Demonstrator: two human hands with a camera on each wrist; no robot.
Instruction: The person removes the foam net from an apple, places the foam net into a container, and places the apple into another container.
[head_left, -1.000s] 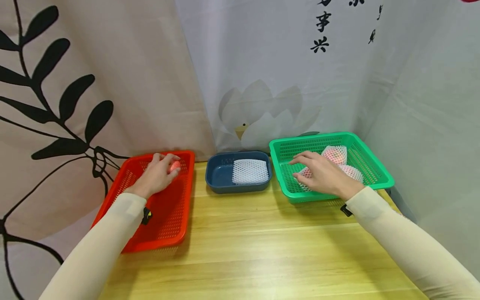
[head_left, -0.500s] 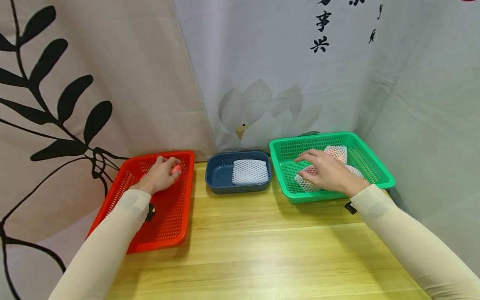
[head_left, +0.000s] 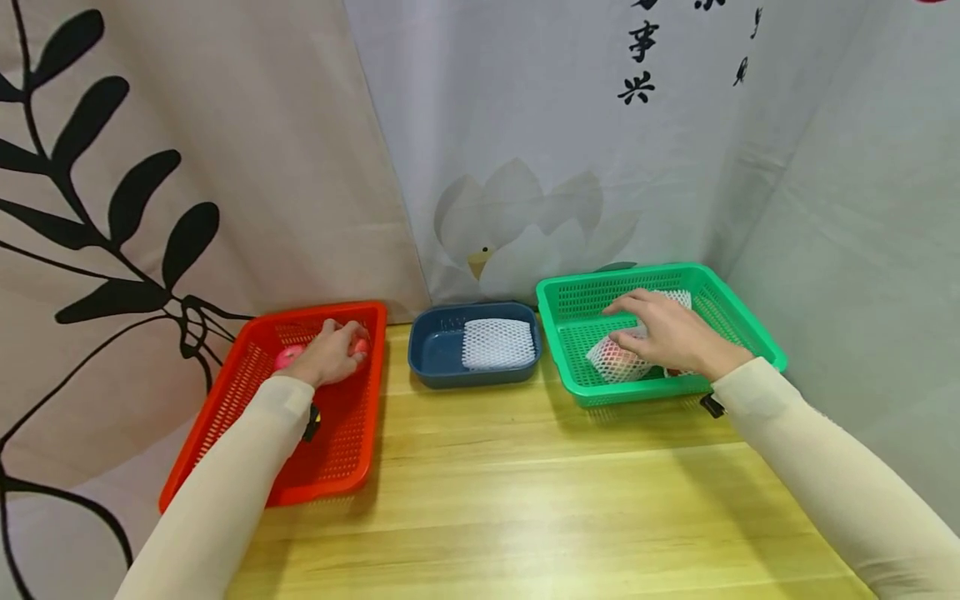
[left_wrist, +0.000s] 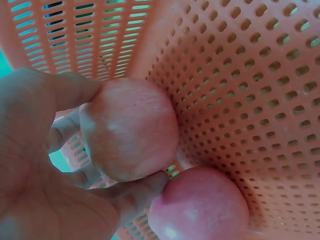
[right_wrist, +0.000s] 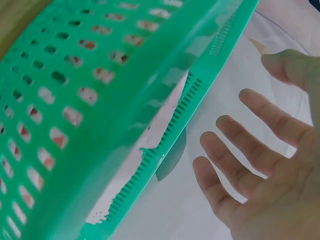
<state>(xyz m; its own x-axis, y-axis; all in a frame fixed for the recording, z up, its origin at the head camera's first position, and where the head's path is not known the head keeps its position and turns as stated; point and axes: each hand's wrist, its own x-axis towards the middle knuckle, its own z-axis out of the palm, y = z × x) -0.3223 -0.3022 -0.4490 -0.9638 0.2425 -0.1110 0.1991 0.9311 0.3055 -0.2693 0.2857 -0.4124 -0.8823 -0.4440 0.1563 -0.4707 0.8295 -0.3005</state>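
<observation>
Inside the red basket [head_left: 341,442], my left hand [head_left: 330,354] curls its thumb and fingers around an apple [left_wrist: 132,130] by the perforated wall. A second, pinker apple [left_wrist: 200,210] lies close by, under a fingertip in the left wrist view; the head view shows this pink apple [head_left: 288,356] beside the wrist. My right hand [head_left: 671,333] hovers over the green basket [head_left: 577,287] with its fingers spread and holds nothing. Below it sits an apple in white foam netting [head_left: 617,360]. More netted fruit [head_left: 678,297] behind is partly hidden by the hand.
Between the baskets stands a dark blue tray [head_left: 435,346] with flattened white foam nets [head_left: 498,343] at its right side. All three containers rest on a wooden table [head_left: 510,483]. Printed cloth [head_left: 525,125] hangs behind and to the right.
My left hand has shifted slightly right, and the pink apple beside it has come into view. The right hand has drifted right and a little up, uncovering more of the netted apple.
</observation>
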